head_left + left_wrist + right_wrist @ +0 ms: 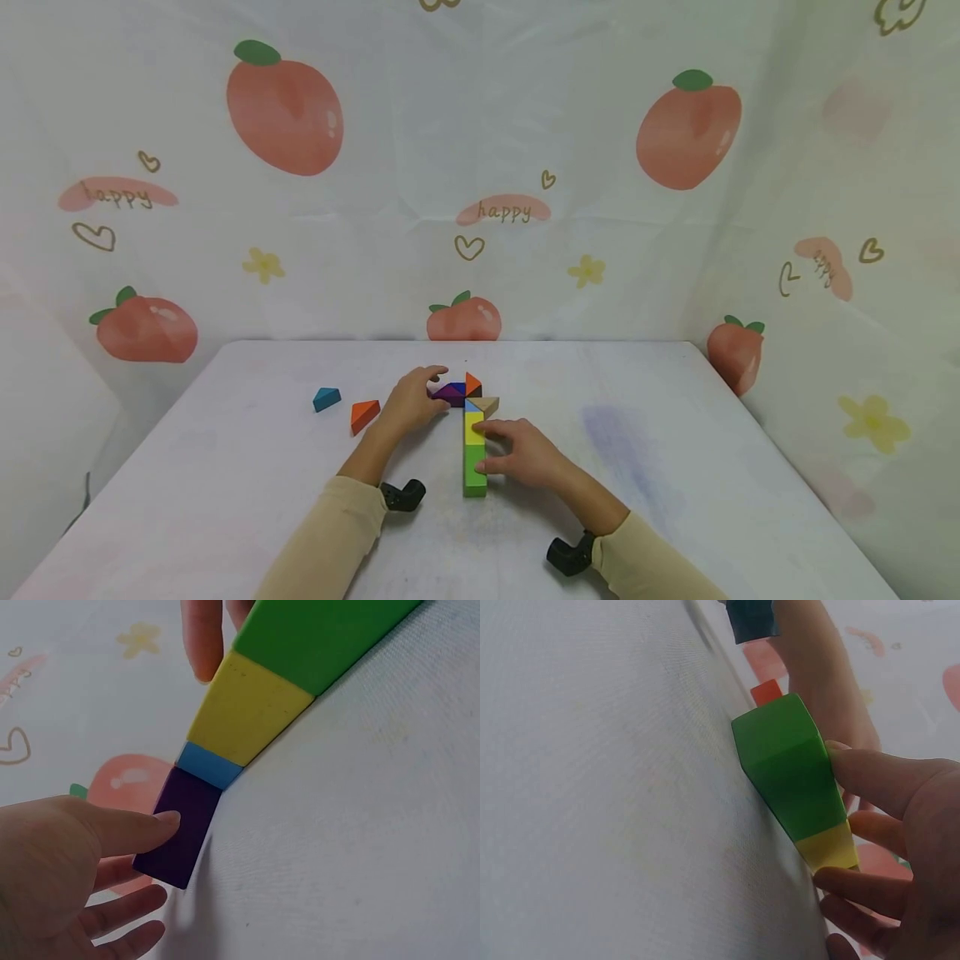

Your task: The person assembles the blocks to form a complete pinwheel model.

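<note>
My left hand (412, 403) pinches a purple block (176, 832), its thumb on the near face and a finger behind. That block adjoins a blue block (208, 765) at the far end of a line with a yellow block (474, 427) and a green block (475, 472). Along the line's right side, my right hand (525, 450) has its thumb against the green block and fingertips at the yellow one, fingers fairly straight. Beyond the line stands an orange triangular block (472, 384). A bare wood triangular block (487, 406) sits to the right, beside the blue one.
A loose teal triangular block (326, 399) and an orange-red triangular block (365, 416) lie left of my left hand on the white table (225, 500). A patterned cloth (390, 167) hangs behind the table. Each wrist wears a black device (570, 555).
</note>
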Available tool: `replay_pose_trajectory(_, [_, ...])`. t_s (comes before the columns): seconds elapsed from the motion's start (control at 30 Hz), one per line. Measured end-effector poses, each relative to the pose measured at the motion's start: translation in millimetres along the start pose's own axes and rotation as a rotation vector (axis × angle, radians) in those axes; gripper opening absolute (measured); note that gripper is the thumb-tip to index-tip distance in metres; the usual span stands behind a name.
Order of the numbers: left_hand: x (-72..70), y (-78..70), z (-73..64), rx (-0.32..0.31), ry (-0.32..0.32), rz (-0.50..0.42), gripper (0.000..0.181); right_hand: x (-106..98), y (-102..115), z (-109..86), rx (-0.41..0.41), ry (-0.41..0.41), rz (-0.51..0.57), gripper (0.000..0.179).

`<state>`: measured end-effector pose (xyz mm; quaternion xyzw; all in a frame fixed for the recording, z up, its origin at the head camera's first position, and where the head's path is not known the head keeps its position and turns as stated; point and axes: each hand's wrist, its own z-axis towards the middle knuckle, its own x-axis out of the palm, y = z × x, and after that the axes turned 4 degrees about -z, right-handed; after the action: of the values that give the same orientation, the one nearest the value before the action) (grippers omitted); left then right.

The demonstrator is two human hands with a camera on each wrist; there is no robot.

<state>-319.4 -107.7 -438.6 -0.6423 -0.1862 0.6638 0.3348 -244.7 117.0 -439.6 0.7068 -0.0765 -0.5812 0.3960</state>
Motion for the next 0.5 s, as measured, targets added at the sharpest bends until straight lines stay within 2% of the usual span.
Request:
replay_pose_trajectory(0.27, [-11.6,-2.6,-4.3,-0.014,-0.010,-0.011,0.056,-1.5,1.4,-1.0,-0.004,0.001,0.008,0.059])
replay_pose_trajectory(0.5, [-20.4,-2.1,-5.6,-0.015,-0.033,0.016,0.053,-1.1,0.9,0.2,-0.006,0.005,0.008,0.060])
